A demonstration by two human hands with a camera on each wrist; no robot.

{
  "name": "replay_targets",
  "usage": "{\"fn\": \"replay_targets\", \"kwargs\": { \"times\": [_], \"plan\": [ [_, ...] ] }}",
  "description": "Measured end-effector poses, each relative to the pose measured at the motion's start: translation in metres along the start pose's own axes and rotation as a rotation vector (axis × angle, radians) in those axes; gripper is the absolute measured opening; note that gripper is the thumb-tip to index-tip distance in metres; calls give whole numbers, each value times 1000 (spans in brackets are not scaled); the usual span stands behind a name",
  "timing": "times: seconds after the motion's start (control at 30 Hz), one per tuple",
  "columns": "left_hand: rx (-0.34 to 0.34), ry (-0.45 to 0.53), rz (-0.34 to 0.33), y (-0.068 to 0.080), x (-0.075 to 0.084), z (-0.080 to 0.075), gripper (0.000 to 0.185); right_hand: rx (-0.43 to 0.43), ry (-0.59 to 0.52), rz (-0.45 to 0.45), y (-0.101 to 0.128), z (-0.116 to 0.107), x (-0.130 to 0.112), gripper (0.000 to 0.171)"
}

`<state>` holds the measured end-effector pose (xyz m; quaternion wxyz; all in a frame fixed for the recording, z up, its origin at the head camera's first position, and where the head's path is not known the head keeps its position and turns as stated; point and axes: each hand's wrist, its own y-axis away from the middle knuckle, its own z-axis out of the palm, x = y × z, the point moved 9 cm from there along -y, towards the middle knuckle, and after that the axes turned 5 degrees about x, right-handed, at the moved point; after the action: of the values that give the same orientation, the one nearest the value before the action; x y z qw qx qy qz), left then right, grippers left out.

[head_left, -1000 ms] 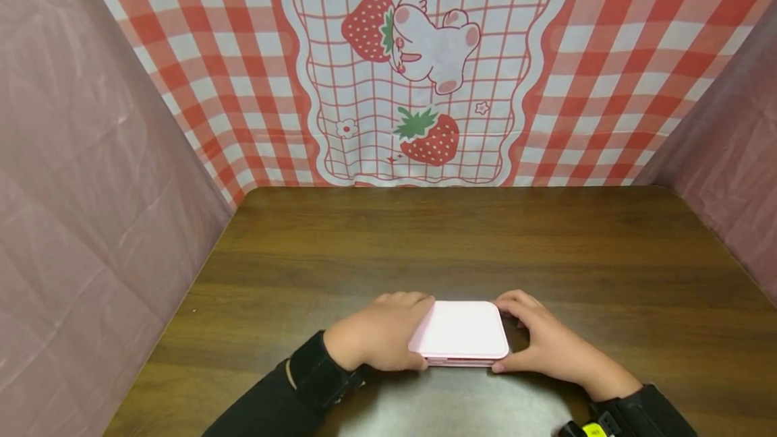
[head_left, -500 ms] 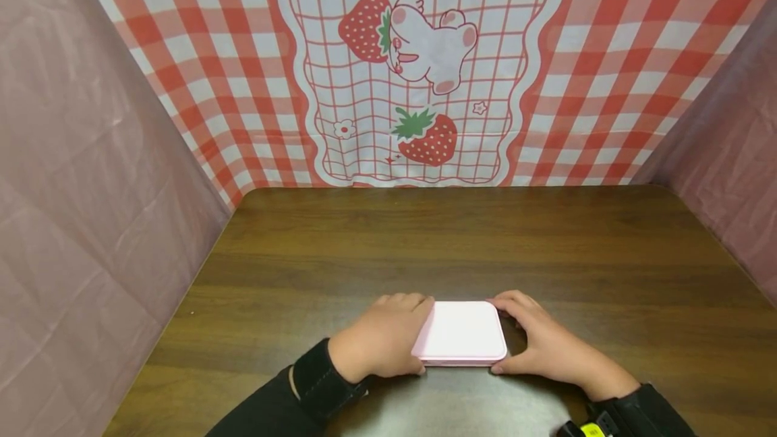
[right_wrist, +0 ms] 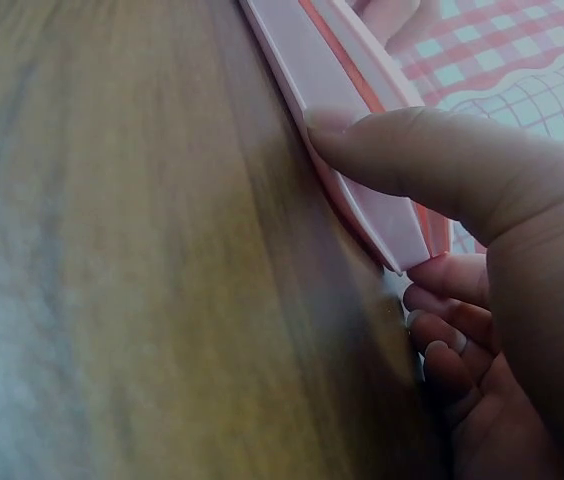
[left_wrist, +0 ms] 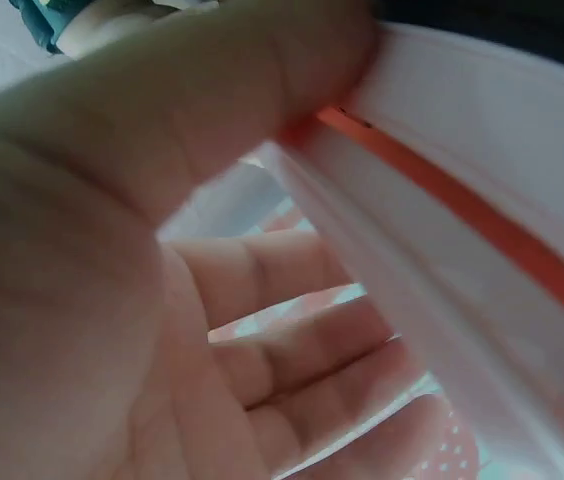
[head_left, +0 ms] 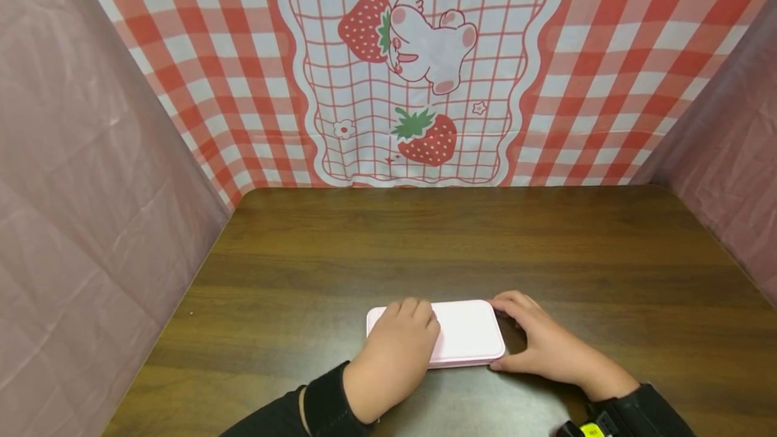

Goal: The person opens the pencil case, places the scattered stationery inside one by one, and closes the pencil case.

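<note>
A flat pale-pink case with rounded corners lies on the table near its front, long side facing me. A red-orange band runs along its side in the left wrist view. My left hand grips across the case left of its middle. Its fingers reach over the top toward the far edge, while the thumb is at the near side by the band. My right hand holds the right end between thumb and fingers at the two corners. Its remaining fingers curl below the case's end in the right wrist view.
The brown wood-grain table extends behind and to both sides of the hands. A red-checked cloth with strawberries hangs at the back. Pinkish drapes close off left and right.
My left hand has moved from the left end onto the case's top, uncovering its left corner. The gap along the front side has closed. My right hand has stayed almost still.
</note>
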<state>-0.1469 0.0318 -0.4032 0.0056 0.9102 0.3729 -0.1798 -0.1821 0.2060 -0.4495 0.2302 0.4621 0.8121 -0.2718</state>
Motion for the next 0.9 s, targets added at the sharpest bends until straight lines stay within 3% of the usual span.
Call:
{"fn": "replay_targets", "kwargs": {
  "times": [0.13, 0.43, 0.9],
  "plan": [
    [-9, 7, -21, 0, 4, 0, 14, 2, 1, 2, 0, 1, 0, 79],
    [-92, 212, -4, -2, 8, 7, 11, 15, 0, -17, 0, 2, -2, 79],
    [-94, 209, 40, -6, 8, 10, 9, 29, 3, -25, 0, -2, -3, 80]
  ]
}}
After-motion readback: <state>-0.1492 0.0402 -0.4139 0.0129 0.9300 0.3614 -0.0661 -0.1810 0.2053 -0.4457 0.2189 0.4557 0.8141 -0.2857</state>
